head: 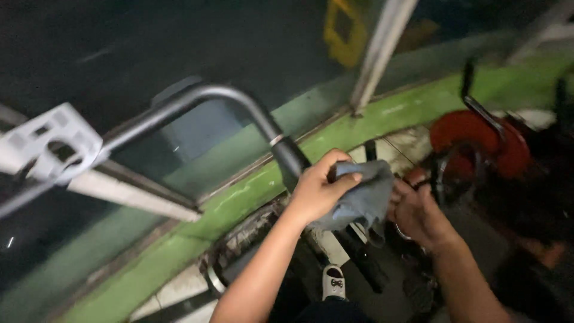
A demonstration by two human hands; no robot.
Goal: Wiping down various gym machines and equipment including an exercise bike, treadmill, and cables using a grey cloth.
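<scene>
A green-painted floor strip runs diagonally under you, edged by a darker surface on the upper left, and a pale metal pole rises from it near the top. Over this arcs a grey curved handlebar, which bends down into a black grip. At the far left of the bar sits a white plastic bracket, blurred. On the right, a red round part with black levers stands beside dark machinery that is too dim to make out.

Your left hand is closed around a grey-blue cloth, thumb on top and fingers curled over it, pressing the cloth against the lower end of the black grip. The cloth hangs between your two hands, its loose end drooping below.

Your right hand is just beside the cloth, touching its right edge; how far its fingers are curled you cannot tell, as they are in shadow. Below, a white shoe shows between your arms.
</scene>
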